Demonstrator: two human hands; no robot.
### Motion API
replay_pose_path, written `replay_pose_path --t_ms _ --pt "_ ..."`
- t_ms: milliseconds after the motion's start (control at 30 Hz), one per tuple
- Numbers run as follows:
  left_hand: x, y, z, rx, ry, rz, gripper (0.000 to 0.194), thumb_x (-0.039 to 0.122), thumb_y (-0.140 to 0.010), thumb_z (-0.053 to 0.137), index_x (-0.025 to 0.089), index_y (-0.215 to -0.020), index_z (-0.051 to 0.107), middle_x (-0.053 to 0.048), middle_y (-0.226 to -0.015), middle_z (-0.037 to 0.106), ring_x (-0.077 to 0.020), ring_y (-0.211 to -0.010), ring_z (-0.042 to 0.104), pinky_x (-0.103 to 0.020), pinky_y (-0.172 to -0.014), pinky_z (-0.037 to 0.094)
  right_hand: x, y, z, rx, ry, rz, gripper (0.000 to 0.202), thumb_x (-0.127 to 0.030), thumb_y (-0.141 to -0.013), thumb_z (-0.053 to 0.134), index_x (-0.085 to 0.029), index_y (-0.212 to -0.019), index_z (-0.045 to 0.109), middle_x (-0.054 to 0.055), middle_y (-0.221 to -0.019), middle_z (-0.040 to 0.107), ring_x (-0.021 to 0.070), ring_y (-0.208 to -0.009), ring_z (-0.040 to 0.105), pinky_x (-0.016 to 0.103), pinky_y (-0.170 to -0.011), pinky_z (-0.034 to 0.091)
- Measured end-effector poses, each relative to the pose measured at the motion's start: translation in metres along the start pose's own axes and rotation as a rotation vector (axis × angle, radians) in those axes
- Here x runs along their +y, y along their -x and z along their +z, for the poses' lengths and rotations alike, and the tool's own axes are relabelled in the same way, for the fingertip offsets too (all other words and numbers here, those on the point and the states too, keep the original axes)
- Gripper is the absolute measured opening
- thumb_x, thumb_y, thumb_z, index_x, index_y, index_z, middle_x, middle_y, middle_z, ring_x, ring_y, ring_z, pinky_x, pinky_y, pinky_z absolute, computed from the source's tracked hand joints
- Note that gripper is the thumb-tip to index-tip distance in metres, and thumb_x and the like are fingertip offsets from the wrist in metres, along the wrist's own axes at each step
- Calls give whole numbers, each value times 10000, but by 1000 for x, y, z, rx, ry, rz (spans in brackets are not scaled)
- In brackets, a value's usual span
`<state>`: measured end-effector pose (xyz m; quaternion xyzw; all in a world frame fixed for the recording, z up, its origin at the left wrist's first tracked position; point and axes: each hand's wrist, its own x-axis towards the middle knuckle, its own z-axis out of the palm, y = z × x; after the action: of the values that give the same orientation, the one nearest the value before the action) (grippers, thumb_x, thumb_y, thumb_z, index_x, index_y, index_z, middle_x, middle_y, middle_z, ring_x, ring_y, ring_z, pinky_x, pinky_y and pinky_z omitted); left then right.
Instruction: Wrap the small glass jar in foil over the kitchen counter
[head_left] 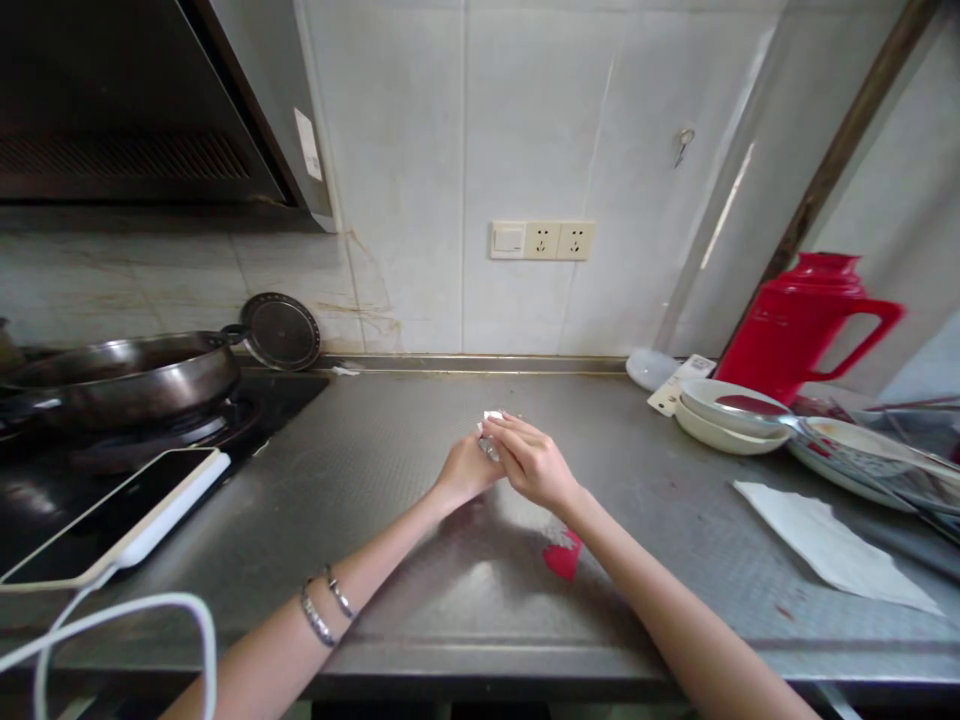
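Note:
My left hand (466, 470) and my right hand (534, 462) meet above the middle of the steel counter. The right hand lies over the left, its fingers closed and pressed together across it. Between them a small crumpled white piece (492, 415), like paper or tissue, sticks out at the fingertips. A shiny silvery bit (489, 448) shows just below it; whether it is foil or a ring I cannot tell. Most of what the hands hold is hidden. On the counter beside my right forearm lies a red scrap (562, 560) with a ragged silvery edge.
At left, a steel pan (127, 375) sits on the black stove, and a phone (112, 510) with a white cable (202, 620) lies by it. To the right are stacked bowls (724, 430), a red thermos jug (799, 325) and a white napkin (832, 545).

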<state>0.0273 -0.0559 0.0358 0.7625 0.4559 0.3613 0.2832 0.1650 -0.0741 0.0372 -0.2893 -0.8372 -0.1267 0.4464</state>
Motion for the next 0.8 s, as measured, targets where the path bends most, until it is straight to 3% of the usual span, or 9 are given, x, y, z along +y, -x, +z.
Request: replay_pose_path --t_ms 233,467,567,733,800 --pt "-3 -2 -3 -21 -161 78 227 340 -736 577 174 -857 675 -43 -677 676 -227 -698 661 -253 -560 446 1 4 -5 -9 1 -115 367 -88 -887 416 -168 -1215 561 125 -1099 691 222 -1119 614 490 -1037 460" --pt "-12 -3 -6 0 -34 41 136 244 -727 577 143 -777 652 -2 -582 617 -158 -586 595 -202 -490 379 -12 4 -3 -2 -130 -119 351 -81 -878 440 -181 -1179 590 103 -1043 714 213 -1054 650 451 -1011 479" --pt "-13 -5 -7 -25 30 36 158 293 -732 599 143 -746 649 11 -571 601 -129 -520 565 -197 -468 379 -19 3 -3 49 -257 23 312 -124 -904 445 -228 -1132 630 58 -1017 727 198 -1026 664 399 -992 490" --pt "-12 -7 -6 6 164 -90 411 407 -652 724 151 -962 635 13 -629 632 -109 -449 536 -215 -446 416 -8 -5 -7 330 -329 545 268 -314 -935 459 -246 -1058 687 57 -1046 720 218 -979 672 345 -871 522" --pt "-13 -7 -6 53 178 -110 452 386 -618 761 143 -975 628 -3 -659 647 -118 -489 559 -224 -480 443 4 -10 -7 365 -388 657 306 -395 -919 476 -232 -1064 690 66 -1082 706 231 -1014 649 368 -905 494"
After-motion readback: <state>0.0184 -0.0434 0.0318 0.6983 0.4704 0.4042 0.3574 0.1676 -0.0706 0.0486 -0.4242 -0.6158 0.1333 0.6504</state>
